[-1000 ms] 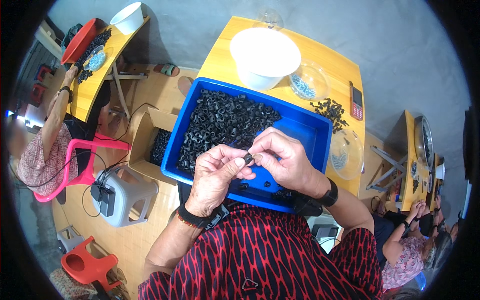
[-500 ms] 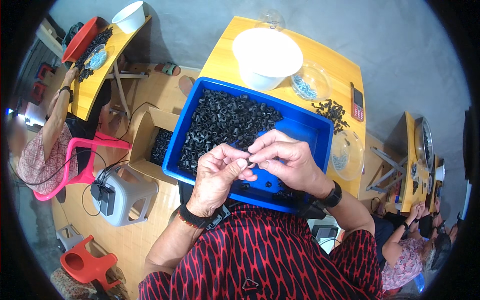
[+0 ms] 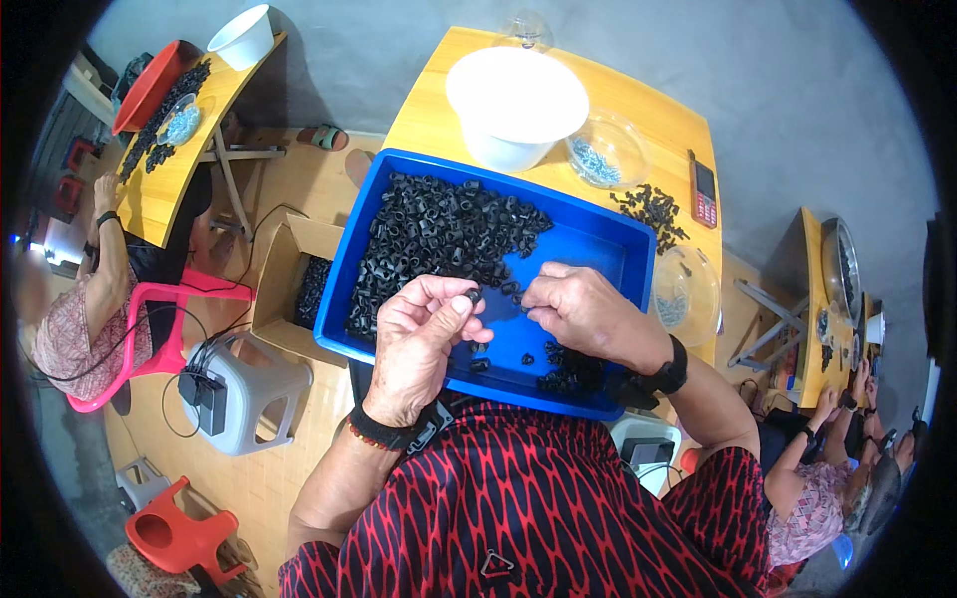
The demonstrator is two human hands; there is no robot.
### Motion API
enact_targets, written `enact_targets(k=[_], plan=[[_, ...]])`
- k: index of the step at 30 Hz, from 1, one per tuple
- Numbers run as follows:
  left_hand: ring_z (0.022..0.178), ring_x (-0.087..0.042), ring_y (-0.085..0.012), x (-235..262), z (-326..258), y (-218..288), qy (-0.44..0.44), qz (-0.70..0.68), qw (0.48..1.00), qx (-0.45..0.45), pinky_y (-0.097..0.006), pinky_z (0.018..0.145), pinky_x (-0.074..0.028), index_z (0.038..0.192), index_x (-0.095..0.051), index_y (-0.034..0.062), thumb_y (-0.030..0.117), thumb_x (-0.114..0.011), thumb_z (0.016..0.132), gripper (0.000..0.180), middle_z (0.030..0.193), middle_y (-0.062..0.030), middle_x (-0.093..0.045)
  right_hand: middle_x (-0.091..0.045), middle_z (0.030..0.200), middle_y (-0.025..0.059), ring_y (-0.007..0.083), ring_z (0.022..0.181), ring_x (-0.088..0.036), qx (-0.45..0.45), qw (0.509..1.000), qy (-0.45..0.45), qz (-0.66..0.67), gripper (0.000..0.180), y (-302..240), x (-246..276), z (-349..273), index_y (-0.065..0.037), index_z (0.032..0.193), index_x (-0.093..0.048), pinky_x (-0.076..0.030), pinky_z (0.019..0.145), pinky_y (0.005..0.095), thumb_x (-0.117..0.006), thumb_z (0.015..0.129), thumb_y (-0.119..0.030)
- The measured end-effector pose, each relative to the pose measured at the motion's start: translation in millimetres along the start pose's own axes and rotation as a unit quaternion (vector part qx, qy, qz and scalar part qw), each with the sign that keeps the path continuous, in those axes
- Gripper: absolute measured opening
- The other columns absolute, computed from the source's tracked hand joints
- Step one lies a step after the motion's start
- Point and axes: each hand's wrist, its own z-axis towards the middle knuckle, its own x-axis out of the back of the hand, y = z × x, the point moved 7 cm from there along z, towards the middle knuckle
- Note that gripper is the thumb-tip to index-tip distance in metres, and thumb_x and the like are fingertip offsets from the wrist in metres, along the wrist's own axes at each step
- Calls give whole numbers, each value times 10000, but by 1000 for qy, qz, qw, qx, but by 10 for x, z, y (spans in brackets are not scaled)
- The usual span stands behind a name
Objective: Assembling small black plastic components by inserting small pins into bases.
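Observation:
Between the thumb and fingertips of my left hand (image 3: pixel 414 344) is a small black plastic part (image 3: pixel 474 296), shaped like a short hollow cap. My right hand (image 3: pixel 588 311) is apart from it, just to the right. Its fingertips are pinched together low over the tray, and whatever they hold is too small or hidden to make out. Both hands are above a blue tray (image 3: pixel 608 249). A large heap of black hollow parts (image 3: pixel 434 229) fills its left and far side. More black pieces (image 3: pixel 573 374) lie in the near right corner, partly under my right wrist.
Beyond the tray, a yellow table (image 3: pixel 429 115) holds a white tub (image 3: pixel 513 149), a clear bowl of screws (image 3: pixel 598 164), small dark pieces (image 3: pixel 650 212), a phone (image 3: pixel 704 194) and a clear dish (image 3: pixel 670 309). A cardboard box (image 3: pixel 279 299) and grey stool (image 3: pixel 239 389) stand left. Other people sit on both sides.
My hands were together at one small part; now they have come apart. The right hand has drawn away with fingers bunched, while the left keeps the black part. The view has shifted slightly.

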Motion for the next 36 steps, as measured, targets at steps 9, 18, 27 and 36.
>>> enact_targets(k=[9,18,27,36], plan=[[717,-684,-156,11,-6,-17,7,13,1000,7,-347,697,-621,1084,-632,-16,75,-638,964,151,938,-131,-694,-617,897,162,385,847,-634,-34,993,-71,-87,131,3,-145,92,-10,869,-632,-520,759,475,-690,812,-114],[728,-687,-160,18,-6,-24,15,42,999,6,-346,709,-621,1081,-628,-18,69,-635,964,146,940,-134,-697,-691,951,95,162,820,-719,-97,883,107,447,133,223,309,121,5,1006,-607,-576,708,265,-619,888,66],[743,-694,-171,-22,-3,-55,-4,53,998,19,-336,716,-619,1090,-627,-23,40,-649,944,160,953,-139,-703,-672,907,79,131,793,-694,-34,920,94,379,120,-83,83,120,27,1062,-620,-573,705,267,-583,948,30],[748,-696,-172,-44,-8,-37,-1,67,998,9,-305,696,-604,1100,-636,-24,29,-650,939,170,939,-130,-707,-668,843,56,104,758,-659,-68,890,64,447,98,-16,-52,157,25,1055,-614,-553,681,254,-601,965,-12]])
